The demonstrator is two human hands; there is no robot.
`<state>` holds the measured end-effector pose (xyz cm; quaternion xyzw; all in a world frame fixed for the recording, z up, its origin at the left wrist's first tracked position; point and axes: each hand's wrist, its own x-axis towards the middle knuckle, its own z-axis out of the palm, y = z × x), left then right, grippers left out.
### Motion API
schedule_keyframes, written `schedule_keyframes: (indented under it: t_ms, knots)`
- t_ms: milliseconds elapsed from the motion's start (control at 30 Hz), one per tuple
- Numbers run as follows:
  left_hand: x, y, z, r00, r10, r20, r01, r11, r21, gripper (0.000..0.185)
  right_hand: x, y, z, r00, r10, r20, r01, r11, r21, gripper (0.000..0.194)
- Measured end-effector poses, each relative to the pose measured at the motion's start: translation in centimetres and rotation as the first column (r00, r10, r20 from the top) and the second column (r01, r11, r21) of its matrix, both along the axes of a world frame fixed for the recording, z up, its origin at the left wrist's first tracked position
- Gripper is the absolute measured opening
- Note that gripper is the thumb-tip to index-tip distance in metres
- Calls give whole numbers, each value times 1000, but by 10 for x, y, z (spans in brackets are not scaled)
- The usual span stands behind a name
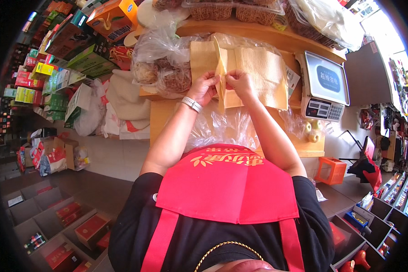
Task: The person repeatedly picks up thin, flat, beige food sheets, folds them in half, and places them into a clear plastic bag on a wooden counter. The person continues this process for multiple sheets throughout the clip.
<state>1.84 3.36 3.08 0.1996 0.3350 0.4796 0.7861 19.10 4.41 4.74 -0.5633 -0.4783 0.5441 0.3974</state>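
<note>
Tan, paper-like sheets [258, 73] lie spread over clear plastic on the wooden counter, with a narrow fold [220, 59] standing up from them. My left hand [205, 86], with a pale band at the wrist, pinches this fold from the left side. On its other side, my right hand [240, 83] grips the fold's edge between thumb and fingers. The two hands are close together, near chest level in the picture. Clear plastic wrapping [221, 125] bunches between the sheets and my red apron [224, 183]. Whether the sheets are paper or another thin material is hard to tell.
Left of the sheets sit clear bags of dried goods [173, 78]. A digital scale [324, 85] stands at the right, with pale green fruit [313, 131] in plastic below it. Packed baskets [210, 12] line the raised shelf. An orange plastic stool [331, 170] stands on the floor.
</note>
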Motion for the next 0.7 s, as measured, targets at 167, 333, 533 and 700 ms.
schedule_keyframes:
  t_ms: [167,333,533,700]
  knots:
    - [3,5,-8,945,147,-292,-124,988,96,26,11,6,-7,999,-42,4,42,996,-84,26]
    - [32,6,-1,276,378,-884,134,895,425,24,-31,-6,-11,900,-176,399,121,980,158,41]
    - [-42,38,-32,425,360,-831,-139,932,333,29,101,56,-86,931,-303,204,266,945,189,19]
    - [-83,33,-55,731,247,-636,-282,958,47,27,220,61,-60,930,-350,113,351,936,15,15]
